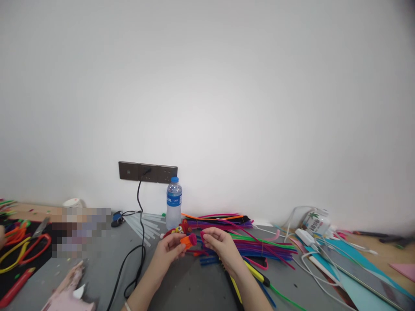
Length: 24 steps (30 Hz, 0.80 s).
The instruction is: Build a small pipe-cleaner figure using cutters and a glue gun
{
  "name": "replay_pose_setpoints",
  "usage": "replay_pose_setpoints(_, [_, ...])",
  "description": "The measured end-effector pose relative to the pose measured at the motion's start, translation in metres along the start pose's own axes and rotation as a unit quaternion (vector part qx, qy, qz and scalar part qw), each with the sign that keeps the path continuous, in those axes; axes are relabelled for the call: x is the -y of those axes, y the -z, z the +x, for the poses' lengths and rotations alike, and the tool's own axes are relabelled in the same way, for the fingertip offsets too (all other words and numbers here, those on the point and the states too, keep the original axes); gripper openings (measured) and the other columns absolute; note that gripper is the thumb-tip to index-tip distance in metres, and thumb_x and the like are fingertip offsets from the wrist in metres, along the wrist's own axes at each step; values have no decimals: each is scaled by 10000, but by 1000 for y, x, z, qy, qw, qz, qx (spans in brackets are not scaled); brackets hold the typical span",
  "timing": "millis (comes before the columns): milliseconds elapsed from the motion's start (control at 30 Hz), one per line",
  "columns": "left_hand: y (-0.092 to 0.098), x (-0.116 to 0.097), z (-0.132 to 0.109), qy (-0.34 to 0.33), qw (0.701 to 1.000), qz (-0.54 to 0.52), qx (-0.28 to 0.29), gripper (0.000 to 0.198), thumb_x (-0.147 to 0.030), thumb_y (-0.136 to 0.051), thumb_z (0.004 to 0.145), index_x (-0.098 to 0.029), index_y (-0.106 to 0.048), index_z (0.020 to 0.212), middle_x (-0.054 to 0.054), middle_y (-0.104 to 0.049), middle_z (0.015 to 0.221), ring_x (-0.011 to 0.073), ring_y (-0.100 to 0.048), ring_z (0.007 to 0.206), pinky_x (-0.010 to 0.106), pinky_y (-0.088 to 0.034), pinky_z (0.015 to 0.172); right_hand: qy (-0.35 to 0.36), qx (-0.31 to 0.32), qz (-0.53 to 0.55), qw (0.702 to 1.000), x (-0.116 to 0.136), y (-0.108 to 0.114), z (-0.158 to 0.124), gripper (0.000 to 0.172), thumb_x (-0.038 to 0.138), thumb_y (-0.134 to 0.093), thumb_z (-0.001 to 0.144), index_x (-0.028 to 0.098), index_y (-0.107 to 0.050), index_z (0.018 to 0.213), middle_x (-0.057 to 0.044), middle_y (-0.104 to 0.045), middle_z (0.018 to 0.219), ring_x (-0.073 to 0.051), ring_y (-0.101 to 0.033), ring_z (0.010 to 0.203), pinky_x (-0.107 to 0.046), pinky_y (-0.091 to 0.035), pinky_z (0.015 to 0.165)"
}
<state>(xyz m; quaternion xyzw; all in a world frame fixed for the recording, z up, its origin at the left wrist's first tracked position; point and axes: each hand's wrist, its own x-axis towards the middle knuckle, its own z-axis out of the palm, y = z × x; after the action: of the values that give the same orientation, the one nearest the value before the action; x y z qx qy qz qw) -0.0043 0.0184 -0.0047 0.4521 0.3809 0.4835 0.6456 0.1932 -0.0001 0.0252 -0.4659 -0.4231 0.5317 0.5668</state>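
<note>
My left hand (168,251) is closed on a small coiled piece (188,241), orange with a magenta end, which looks like wound pipe cleaner. To its right, my right hand (224,247) pinches a small magenta bit (202,235), probably pipe cleaner too. A gap shows between the two pieces. Just behind my left hand sits a red figure (179,230) with yellow parts and a round eye, partly hidden. Bundles of purple, blue, green and magenta pipe cleaners (275,249) lie behind and beside my right hand.
A water bottle (174,211) stands against the wall below a socket strip (147,172). A black cable (142,220) runs down across the grey table. Glue sticks (142,226) lie left, scissors (35,244) farther left. A yellow-black tool (256,273), white cables and a phone (363,276) are right.
</note>
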Motion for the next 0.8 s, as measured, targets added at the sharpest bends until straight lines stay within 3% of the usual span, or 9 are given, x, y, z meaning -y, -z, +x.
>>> replay_pose_setpoints(800, [1,4,2,-1,1000,8,12,502,-436,-866,537,-151,-744,932,17,-691,690,126,-602,610,230,-491,596,59,46,-29,997,-5,-5,4,390,489,-838,549,161,-681,690,13,-630,556,-124,-538,526,-254,-445,559])
